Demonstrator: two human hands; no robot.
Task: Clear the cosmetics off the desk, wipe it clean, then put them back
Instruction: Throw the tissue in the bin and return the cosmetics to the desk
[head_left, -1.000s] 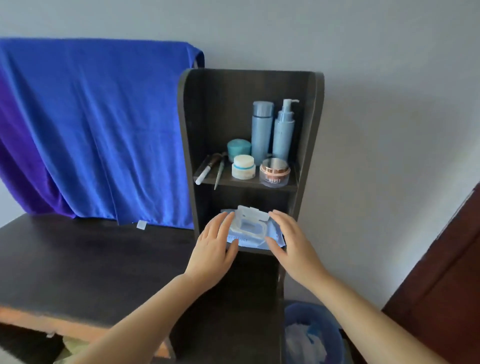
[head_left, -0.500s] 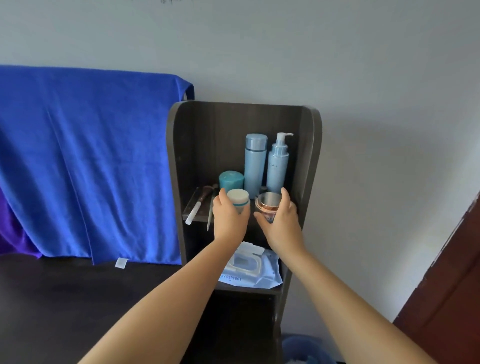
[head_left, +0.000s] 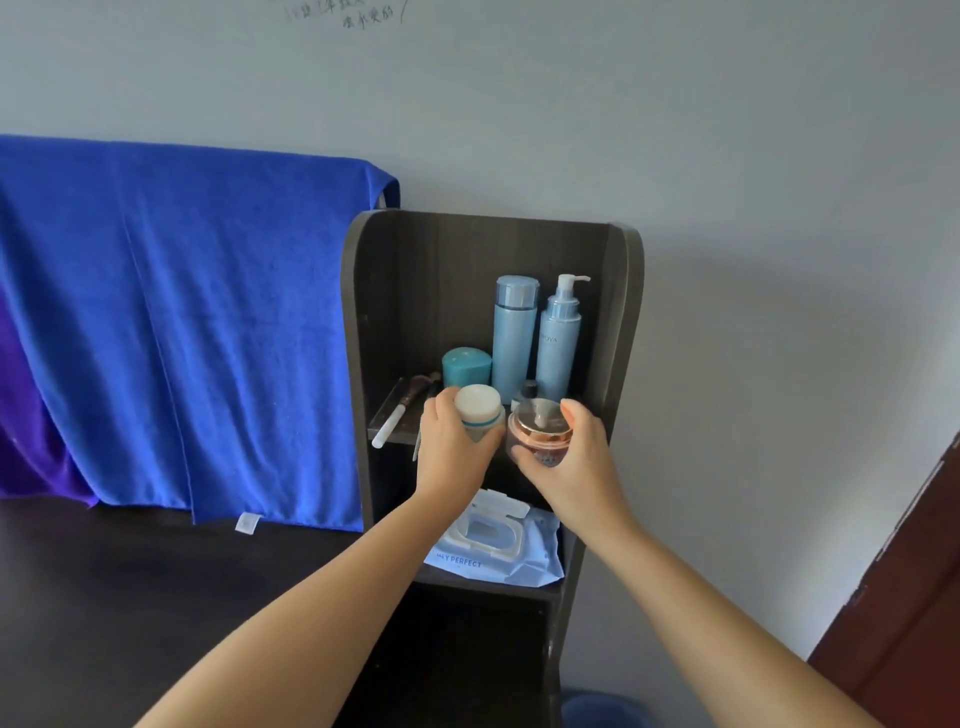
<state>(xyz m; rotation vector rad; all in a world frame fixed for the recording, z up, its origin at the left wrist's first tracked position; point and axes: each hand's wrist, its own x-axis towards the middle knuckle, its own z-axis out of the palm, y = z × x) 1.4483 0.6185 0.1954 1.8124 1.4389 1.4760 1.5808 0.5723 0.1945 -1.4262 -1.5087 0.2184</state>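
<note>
Up at the front edge of the upper shelf (head_left: 387, 434), each hand had closed around a jar. The left hand (head_left: 451, 453) gripped the white-lidded jar (head_left: 479, 408) from below and from the side, fingers wrapped round its teal-banded body, so the lid showed above the knuckles. The right hand (head_left: 574, 457) clasped the rose-gold jar (head_left: 540, 428), thumb under its clear base and fingers curled over the far rim. The two jars sat just beside each other, tilted a little toward the camera; whether either rested on the shelf board or was lifted clear of it could not be told, since the hands covered their bases.

Behind them, deeper in the same compartment, stood a teal jar (head_left: 466, 366), a tall pale-blue bottle (head_left: 514, 332) and a pale-blue pump bottle (head_left: 558, 338), upright and close together. A small dark cap peeped out between the pump bottle and the rose-gold jar. To the left of the jars a makeup brush (head_left: 402, 413) lay slanted, its white handle poking past the shelf edge.

One level down, under both wrists, a pack of wet wipes (head_left: 498, 545) lay flat with its lid flipped up. The dark desk (head_left: 130, 582) stretched away to the left, and a blue towel (head_left: 182, 322) hung behind it, against the shelf unit's side wall. A blue bin (head_left: 597, 712) showed at the bottom edge.
</note>
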